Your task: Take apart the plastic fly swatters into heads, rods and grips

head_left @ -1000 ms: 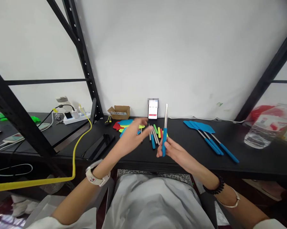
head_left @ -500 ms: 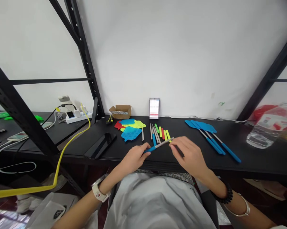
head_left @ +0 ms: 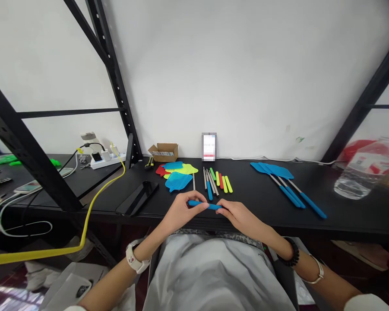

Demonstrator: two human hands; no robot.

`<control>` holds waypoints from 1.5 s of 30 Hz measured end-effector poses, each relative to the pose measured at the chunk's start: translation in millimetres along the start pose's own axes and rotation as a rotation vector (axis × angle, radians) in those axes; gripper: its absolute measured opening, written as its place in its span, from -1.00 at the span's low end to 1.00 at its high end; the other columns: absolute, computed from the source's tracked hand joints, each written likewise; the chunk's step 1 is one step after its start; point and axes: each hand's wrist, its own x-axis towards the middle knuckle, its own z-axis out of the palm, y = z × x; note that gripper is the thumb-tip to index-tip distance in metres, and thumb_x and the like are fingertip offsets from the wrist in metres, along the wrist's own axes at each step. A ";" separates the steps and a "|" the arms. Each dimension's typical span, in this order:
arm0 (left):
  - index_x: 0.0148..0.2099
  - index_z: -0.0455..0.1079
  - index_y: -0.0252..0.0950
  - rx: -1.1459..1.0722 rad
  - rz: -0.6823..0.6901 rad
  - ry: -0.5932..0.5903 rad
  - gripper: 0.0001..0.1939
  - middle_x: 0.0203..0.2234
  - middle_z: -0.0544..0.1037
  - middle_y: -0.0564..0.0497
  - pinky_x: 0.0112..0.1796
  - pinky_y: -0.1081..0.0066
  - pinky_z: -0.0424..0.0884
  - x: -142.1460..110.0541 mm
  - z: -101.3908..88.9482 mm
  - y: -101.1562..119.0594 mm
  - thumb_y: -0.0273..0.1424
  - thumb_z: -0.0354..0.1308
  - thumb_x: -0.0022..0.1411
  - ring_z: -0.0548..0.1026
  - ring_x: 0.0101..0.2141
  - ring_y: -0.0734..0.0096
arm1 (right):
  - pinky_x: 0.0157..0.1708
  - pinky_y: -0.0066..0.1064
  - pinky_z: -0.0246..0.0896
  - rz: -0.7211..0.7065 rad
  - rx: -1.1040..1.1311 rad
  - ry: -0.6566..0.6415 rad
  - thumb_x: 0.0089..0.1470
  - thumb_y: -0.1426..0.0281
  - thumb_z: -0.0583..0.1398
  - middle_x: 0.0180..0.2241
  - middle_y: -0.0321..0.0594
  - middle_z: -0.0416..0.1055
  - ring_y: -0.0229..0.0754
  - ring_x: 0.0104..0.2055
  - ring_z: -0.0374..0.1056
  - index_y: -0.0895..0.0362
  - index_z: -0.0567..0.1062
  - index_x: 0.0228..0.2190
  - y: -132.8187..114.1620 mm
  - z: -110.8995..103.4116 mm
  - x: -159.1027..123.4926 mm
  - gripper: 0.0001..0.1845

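A blue fly-swatter handle [head_left: 213,207] lies level between my hands, just above the front part of the table. My left hand [head_left: 183,212] grips its left portion with thumb and fingers. At the other end, the fingertips of my right hand [head_left: 239,216] pinch it; no bare metal rod shows there. Behind my hands are thin metal rods [head_left: 205,179], one with a blue handle [head_left: 209,190] on it. Beside these lie loose green, red and yellow handles [head_left: 224,184]. To the left is a pile of mesh swatter heads, a blue one [head_left: 178,181] on top.
Whole blue fly swatters [head_left: 288,194] lie at the right, near a clear plastic bottle [head_left: 354,181]. A black phone [head_left: 139,196] is on the left, a small cardboard box [head_left: 164,152] behind it. One lit phone [head_left: 209,147] leans on the wall. A yellow cable [head_left: 93,198] crosses the left.
My right hand has moved left and down to the end of the blue handle. The metal rod that stuck out from it no longer shows. My left hand has shifted slightly left.
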 end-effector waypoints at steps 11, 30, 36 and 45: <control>-0.35 0.38 -0.32 -0.477 0.034 0.200 -0.75 -0.45 0.38 0.07 -0.41 0.58 0.22 2.9 5.4 2.4 -0.23 0.06 0.08 0.28 -0.52 0.66 | -0.57 -0.51 -0.22 0.081 1.190 -0.294 0.18 0.24 0.04 -0.55 -0.37 -0.05 -0.38 -0.57 -0.17 0.22 0.33 -0.17 -4.9 26.1 -1.6 -0.69; -0.37 0.37 -0.33 -0.446 -0.021 0.286 -0.74 -0.56 0.34 0.11 -0.47 0.62 0.22 3.6 5.8 -3.3 -0.21 0.08 0.07 0.27 -0.55 0.67 | -0.71 -0.54 -0.37 0.168 1.068 -0.181 0.19 0.18 -0.01 -0.58 -0.43 -0.10 -0.42 -0.65 -0.29 0.16 0.32 -0.25 -17.8 20.2 -7.9 -0.69; -0.38 0.37 -0.33 -0.435 -0.005 0.286 -0.74 -0.62 0.31 0.12 -0.51 0.64 0.22 1.6 4.9 0.1 -0.21 0.09 0.06 0.26 -0.55 0.67 | -0.73 -0.56 -0.38 0.165 1.079 -0.181 0.19 0.18 0.00 -0.58 -0.43 -0.10 -0.43 -0.65 -0.29 0.14 0.32 -0.25 -21.9 18.9 -9.9 -0.71; -0.40 0.36 -0.33 -0.433 0.018 0.284 -0.76 -0.61 0.31 0.12 -0.50 0.65 0.24 -2.3 3.2 6.4 -0.22 0.10 0.06 0.25 -0.56 0.68 | -0.74 -0.57 -0.38 0.174 1.059 -0.182 0.17 0.14 0.01 -0.58 -0.43 -0.11 -0.42 -0.65 -0.29 0.13 0.32 -0.23 -25.9 17.2 -11.0 -0.69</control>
